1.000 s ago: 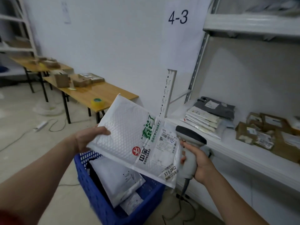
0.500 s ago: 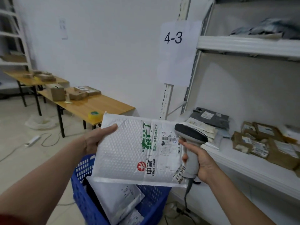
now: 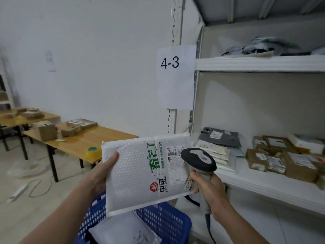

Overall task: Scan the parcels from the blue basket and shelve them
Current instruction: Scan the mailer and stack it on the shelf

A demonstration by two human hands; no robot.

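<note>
L hand [image 3: 101, 175]: grips left edge of mailer [image 3: 140, 173], thumb on front, fingers behind.
Mailer: white bubble type, held up flat facing cam, above basket [image 3: 167, 224]; label [image 3: 175, 164] at its right end.
R hand [image 3: 211, 192]: wrapped round scanner [image 3: 198, 161] handle; head sits just in front of label, cable hangs below.
Basket: blue, on floor below; another white parcel [image 3: 126, 231] inside.
Shelf [image 3: 263, 184]: right of hands, holds grey bag [image 3: 221, 138], flat packs, brown boxes [image 3: 281, 159].
Sign [image 3: 175, 76]: "4-3" on upright.
Tables [image 3: 84, 143]: far left, w/ boxes + tape roll [image 3: 92, 150].
</note>
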